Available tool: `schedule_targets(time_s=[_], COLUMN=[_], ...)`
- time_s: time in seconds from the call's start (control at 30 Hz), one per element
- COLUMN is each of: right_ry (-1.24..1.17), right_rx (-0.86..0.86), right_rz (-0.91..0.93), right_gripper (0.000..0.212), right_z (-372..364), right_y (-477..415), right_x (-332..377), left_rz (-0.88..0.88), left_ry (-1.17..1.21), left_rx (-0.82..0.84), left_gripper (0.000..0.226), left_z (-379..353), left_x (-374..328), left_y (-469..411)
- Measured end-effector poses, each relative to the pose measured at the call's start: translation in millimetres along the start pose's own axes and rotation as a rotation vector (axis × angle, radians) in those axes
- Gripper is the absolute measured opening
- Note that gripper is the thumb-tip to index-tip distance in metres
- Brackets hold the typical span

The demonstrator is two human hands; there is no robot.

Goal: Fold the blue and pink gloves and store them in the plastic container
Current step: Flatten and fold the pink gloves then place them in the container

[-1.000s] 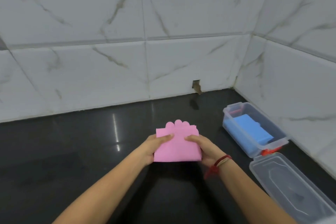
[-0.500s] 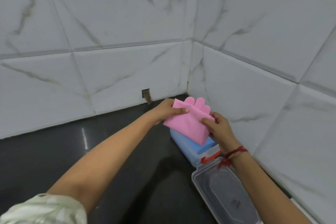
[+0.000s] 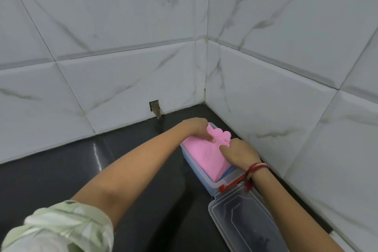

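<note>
The folded pink glove [image 3: 204, 154] lies in the clear plastic container [image 3: 196, 170] near the corner of the black counter, on top of the blue glove, of which only a sliver [image 3: 229, 172] shows at the near right. My left hand [image 3: 195, 130] pinches the glove's far left edge, thumb on top. My right hand [image 3: 239, 152] holds its right side, thumb pressed on the pink surface. The glove's finger ends stick up between my hands.
The container's clear lid [image 3: 245, 221] lies open on the black counter [image 3: 126, 170], joined to the box by a red latch [image 3: 231, 185]. Tiled walls meet in a corner just behind and to the right of the container.
Both hands carried the pink glove from the middle of the counter rightward and down into the container, onto the blue glove. The view turned right toward the corner.
</note>
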State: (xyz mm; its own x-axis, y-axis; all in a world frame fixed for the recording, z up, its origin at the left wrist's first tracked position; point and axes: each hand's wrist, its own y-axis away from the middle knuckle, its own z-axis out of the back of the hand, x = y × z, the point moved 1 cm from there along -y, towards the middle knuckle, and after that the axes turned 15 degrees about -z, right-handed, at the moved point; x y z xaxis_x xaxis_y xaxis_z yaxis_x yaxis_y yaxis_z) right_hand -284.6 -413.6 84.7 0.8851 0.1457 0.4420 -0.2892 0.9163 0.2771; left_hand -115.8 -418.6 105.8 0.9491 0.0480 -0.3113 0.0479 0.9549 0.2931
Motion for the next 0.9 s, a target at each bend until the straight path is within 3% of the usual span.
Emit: schedule_targets(time_s=[0.17, 0.37, 0.47, 0.57, 0.63, 0.7, 0.77, 0.83, 0.9], right_ry=[0.241, 0.403, 0.503, 0.520, 0.434, 0.368, 0.349, 0.396, 0.415], right_rx=[0.020, 0.113, 0.066, -0.165, -0.294, -0.324, -0.177, 0.003, 0.048], right_rz=[-0.067, -0.093, -0.070, 0.004, 0.064, 0.181, 0.255, 0.222, 0.125], right_gripper=[0.024, 0.039, 0.038, 0.025, 0.031, 0.037, 0.037, 0.033, 0.031], right_z=[-13, -24, -23, -10, -2, -1, -4, -14, -25], right_y=[3, 3, 9, 21, 33, 39, 38, 36, 32], right_x=[13, 24, 26, 24, 24, 28, 34, 39, 39], left_rz=[0.048, 0.014, -0.013, -0.112, -0.164, -0.124, -0.043, -0.015, -0.008], left_ry=[-0.076, -0.199, -0.284, -0.337, -0.339, -0.276, -0.237, -0.261, -0.275], left_rx=[0.109, 0.039, -0.111, -0.422, -0.563, -0.509, -0.320, -0.173, -0.102], left_gripper=[0.063, 0.056, 0.055, 0.062, 0.061, 0.059, 0.060, 0.058, 0.049], left_z=[-12, -27, -30, -26, -22, -21, -23, -29, -37], left_x=[-1, 1, 0, -1, -2, -4, -10, -17, -22], left_y=[1, 8, 17, 34, 48, 58, 60, 57, 51])
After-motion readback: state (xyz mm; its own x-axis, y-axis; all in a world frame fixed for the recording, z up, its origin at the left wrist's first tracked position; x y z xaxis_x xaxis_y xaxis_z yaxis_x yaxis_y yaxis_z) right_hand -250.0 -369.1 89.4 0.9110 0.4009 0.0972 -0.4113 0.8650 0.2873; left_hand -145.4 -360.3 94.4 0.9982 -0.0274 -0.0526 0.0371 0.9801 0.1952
